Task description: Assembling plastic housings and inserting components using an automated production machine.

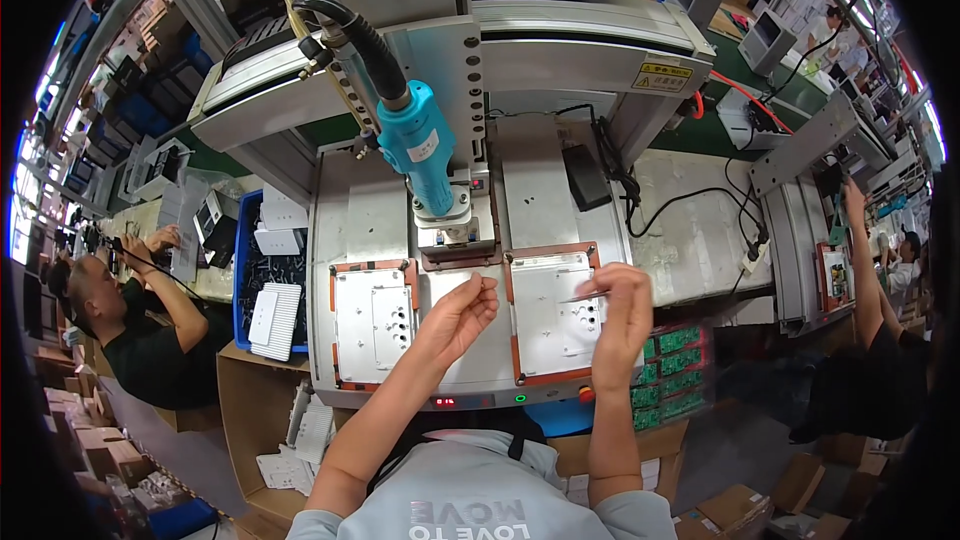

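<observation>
My left hand (462, 320) is raised between two fixtures, its fingers curled into a pinch; whatever they hold, if anything, is too small to make out. Over the right-hand fixture is my right hand (622, 312), closed and slightly blurred, with a thin pointed tool (578, 298) sticking out to the left from its fingers. Beneath it a white panel (535, 340) lies flat in a reddish-brown frame. A similar white panel (352, 305) sits in the left-hand frame. Behind my hands, a teal automatic screwdriver (428, 160) stands upright on the machine's gantry.
At the left stands a blue bin (241, 290) with white finned parts and small dark pieces. Green circuit boards (682, 365) lie at the right. An open cardboard box (240, 405) is below left. Black cables (625, 195) run behind the fixtures. Co-workers sit on both sides.
</observation>
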`<state>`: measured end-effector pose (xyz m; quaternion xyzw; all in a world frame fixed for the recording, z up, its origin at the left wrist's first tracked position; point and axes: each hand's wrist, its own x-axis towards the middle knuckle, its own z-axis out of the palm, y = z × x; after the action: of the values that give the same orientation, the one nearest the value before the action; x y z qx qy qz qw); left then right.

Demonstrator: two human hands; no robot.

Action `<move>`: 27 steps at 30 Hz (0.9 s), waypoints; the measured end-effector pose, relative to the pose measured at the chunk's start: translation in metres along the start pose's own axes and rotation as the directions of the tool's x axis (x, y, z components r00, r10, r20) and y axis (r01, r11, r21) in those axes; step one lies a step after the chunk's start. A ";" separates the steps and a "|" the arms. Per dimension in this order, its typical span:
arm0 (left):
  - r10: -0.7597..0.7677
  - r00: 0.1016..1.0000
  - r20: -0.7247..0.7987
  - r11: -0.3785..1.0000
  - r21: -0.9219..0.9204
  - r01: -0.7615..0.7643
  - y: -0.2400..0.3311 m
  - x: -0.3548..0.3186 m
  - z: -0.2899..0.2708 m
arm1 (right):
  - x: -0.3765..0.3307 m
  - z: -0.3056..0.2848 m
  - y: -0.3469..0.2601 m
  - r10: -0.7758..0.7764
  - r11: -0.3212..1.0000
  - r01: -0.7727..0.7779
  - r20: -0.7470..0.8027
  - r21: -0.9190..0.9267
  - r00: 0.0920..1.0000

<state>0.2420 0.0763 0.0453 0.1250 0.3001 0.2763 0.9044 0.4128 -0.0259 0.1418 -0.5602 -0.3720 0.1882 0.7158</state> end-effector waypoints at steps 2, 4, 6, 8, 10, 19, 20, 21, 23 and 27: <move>-0.019 1.000 0.008 0.997 -0.073 0.020 -0.005 -0.002 0.004 | -0.004 0.002 0.012 0.088 0.994 -0.083 0.076 -0.069 0.993; -0.043 0.999 0.032 0.994 -0.100 0.046 -0.010 0.001 -0.001 | -0.010 0.019 0.026 -0.087 0.813 0.275 0.359 -0.513 0.929; -0.064 0.997 0.053 0.989 -0.131 0.070 -0.013 0.000 0.000 | -0.019 0.033 0.037 -0.136 0.751 0.348 0.383 -0.562 0.914; -0.024 1.000 0.009 0.998 -0.058 0.024 -0.016 -0.002 0.006 | -0.024 0.040 0.044 -0.181 0.677 0.413 0.406 -0.609 0.896; -0.030 0.999 -0.011 0.999 -0.039 0.030 -0.014 -0.003 0.003 | -0.025 0.043 0.049 -0.221 0.600 0.473 0.434 -0.646 0.873; -0.087 0.989 -0.120 0.994 -0.075 0.079 -0.007 -0.004 -0.011 | -0.021 0.045 0.078 -0.224 0.675 0.501 0.496 -0.542 0.839; -0.092 0.983 -0.156 0.993 -0.087 0.079 -0.005 -0.006 -0.009 | -0.012 0.047 0.079 -0.223 0.674 0.498 0.493 -0.545 0.841; -0.091 0.983 -0.158 0.993 -0.087 0.078 -0.005 -0.006 -0.015 | 0.003 0.050 0.080 -0.145 0.750 0.353 0.381 -0.560 0.913; -0.093 0.986 -0.141 0.993 -0.081 0.082 -0.007 -0.007 -0.029 | 0.042 0.059 0.088 -0.070 0.816 0.194 0.239 -0.545 0.968; -0.103 0.990 -0.097 0.994 -0.039 0.099 -0.014 -0.022 -0.034 | 0.116 0.088 0.108 -0.162 0.830 0.256 0.226 -0.495 0.961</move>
<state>0.2122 0.0544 0.0231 0.0802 0.3457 0.2412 0.9032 0.4391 0.1450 0.0856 -0.6697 -0.5291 0.0493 0.5188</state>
